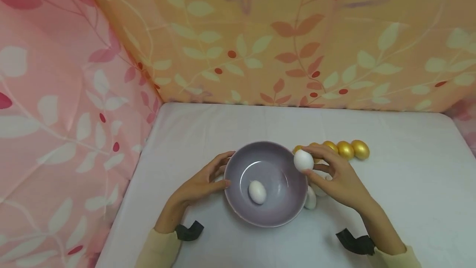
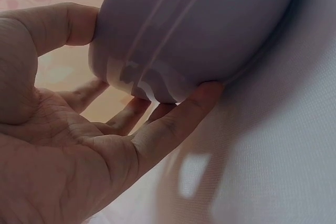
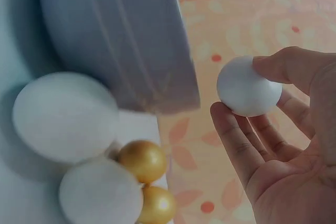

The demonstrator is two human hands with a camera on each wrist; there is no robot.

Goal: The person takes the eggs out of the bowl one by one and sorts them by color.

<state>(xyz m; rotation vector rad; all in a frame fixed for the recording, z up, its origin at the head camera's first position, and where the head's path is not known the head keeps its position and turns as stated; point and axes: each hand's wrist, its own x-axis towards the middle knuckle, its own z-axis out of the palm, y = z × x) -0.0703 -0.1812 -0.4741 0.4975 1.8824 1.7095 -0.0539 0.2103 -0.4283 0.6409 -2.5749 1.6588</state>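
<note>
A glossy greyish-purple bowl (image 1: 275, 164) stands on the white-covered table with one white egg (image 1: 257, 192) lying inside it. My left hand (image 1: 202, 181) holds the bowl's left side, its thumb and fingertips spread against the outer wall (image 2: 199, 30) in the left wrist view. Over the bowl's right rim, my right hand (image 1: 342, 177) pinches another white egg (image 1: 303, 161) between thumb and fingers. The right wrist view shows this egg (image 3: 249, 86) raised beside the rim. Beneath the right hand, white eggs (image 3: 65, 116) rest on the table close to the bowl, partly hidden from the head camera.
Several golden eggs (image 1: 360, 149) lie in a row behind the right hand, some covered by it. Leaf-patterned cloth hangs at the table's back (image 1: 238, 53) and left side (image 1: 67, 115). A black strap (image 1: 355, 243) sticks out from the right wrist, another (image 1: 189, 231) from the left.
</note>
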